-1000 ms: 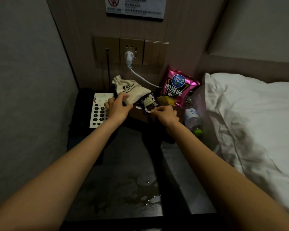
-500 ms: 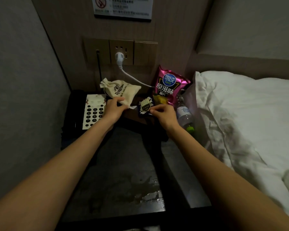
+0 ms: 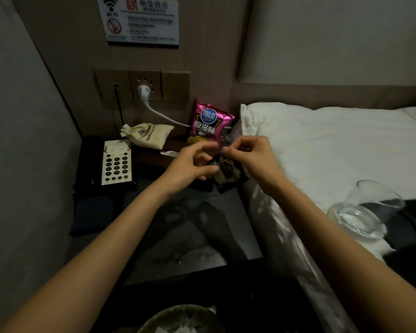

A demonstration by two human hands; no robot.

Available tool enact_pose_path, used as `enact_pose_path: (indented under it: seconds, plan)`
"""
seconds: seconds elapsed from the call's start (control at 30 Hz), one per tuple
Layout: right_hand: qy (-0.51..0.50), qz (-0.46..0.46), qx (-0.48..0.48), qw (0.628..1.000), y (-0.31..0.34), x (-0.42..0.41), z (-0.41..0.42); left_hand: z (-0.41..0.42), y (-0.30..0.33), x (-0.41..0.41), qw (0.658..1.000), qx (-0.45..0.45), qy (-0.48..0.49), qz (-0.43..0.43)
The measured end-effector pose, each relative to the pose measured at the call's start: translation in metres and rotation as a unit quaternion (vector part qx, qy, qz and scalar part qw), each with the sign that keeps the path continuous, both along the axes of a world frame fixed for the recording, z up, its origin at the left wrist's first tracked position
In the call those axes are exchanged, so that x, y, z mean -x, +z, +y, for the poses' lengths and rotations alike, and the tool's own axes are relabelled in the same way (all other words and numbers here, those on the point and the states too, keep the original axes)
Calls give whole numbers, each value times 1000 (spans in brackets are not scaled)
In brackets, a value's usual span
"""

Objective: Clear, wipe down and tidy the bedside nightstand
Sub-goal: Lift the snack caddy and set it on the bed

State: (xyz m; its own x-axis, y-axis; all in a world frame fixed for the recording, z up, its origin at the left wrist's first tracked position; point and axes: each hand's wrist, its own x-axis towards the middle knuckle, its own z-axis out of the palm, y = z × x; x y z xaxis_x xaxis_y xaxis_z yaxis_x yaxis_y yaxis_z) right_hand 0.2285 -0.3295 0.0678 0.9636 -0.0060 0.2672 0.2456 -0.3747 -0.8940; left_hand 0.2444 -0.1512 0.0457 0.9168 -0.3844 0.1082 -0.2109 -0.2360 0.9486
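Clearing is the step in hand, judged from the head view: both hands are raised over the back right of the desk, working on small litter, and no cloth is in sight, so wiping looks yet to come.

The left hand has its fingers curled, and its fingertips seem to pinch a small dark wrapper that hangs between the two hands. The right hand, at about 3 o'clock from the left, has thumb and forefinger pressed together on something thin and clear at its tips, perhaps a strip of film; the dim, blurred frame does not let me name it.

Behind the hands, at 12 o'clock, a pink snack bag stands upright against the wall. A cloth drawstring pouch lies at 10 o'clock from the left hand, and a phone keypad sits at 9 o'clock near the desk's left edge. A white plug and cable run from the wall socket down behind the snack bag. On the bed, at 4 o'clock from the right hand, lies a clear glass cup on its side. A bin shows at 6 o'clock, at the bottom edge.

The next move probably calls for carrying the wrapper down to that bin, then lifting off the snack bag and pouch so the dark top, which shows wet-looking marks near its front, can be wiped.
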Motion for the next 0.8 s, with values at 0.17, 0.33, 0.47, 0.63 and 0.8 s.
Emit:
enact_pose_path:
  seconds: [0.17,0.33,0.47,0.63,0.8]
  plan:
    - [-11,-25,-7,1000,42,82,-48,-54,26,58,995,84,-42,16]
    - [-61,11,142,988,69,163,-112,-125,49,115,986,146,-84,-3]
    - [-157,-52,164,973,84,223,-172,-176,55,156,982,103,-92,-132]
    - [-338,-104,157,922,74,260,-249,-229,38,196,964,0,-137,-229]
    - [-400,-42,210,891,32,255,-277,-268,13,222,928,-159,-146,-303]
